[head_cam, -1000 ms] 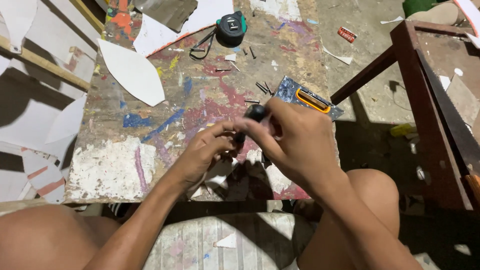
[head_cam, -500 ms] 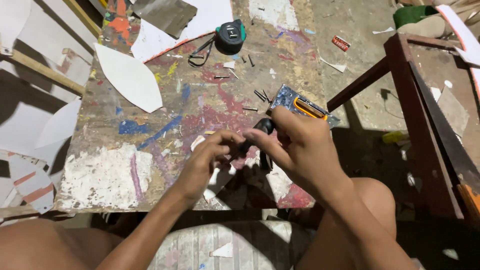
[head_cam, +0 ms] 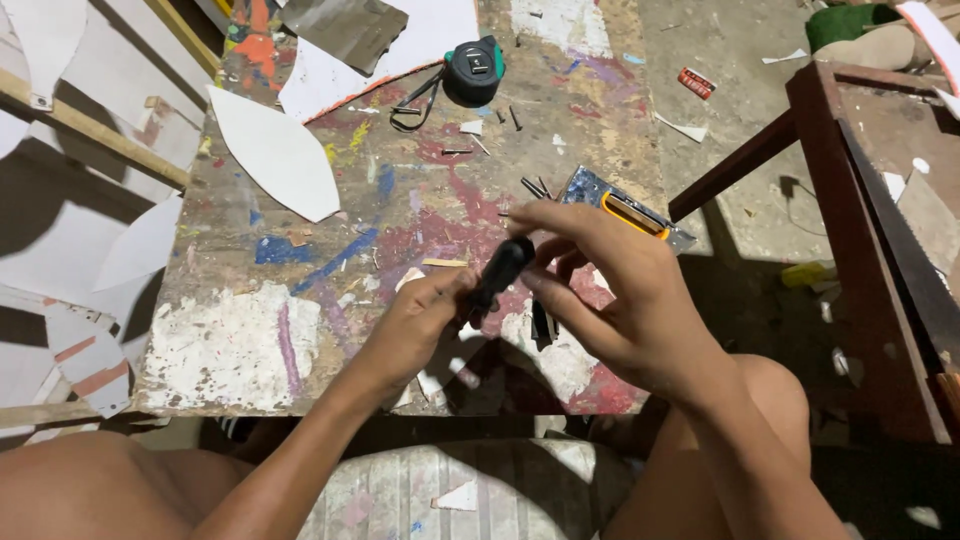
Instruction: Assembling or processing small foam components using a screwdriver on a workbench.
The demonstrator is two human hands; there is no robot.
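I see both hands meeting above the near edge of a paint-splattered board that serves as a work surface. The left hand is closed around the lower end of a short black tool handle, fingers curled, thumb on top; the handle tilts up and to the right, clear of the board. The right hand arches over the handle's upper end, fingers spread and bent, fingertips touching or just beside the black tip; I cannot tell whether they pinch it. A small dark piece hangs below the right palm; what it is I cannot make out. Just behind the right hand lies a blue and yellow flat tool, partly hidden by the knuckles. Loose dark screws lie near it. Farther up the board sits a black and green tape measure, with a wire clip beside it. A white leaf-shaped cut-out lies on the left part of the board. A dark red wooden frame stands to the right, well apart from the hands. Bare knees show below.
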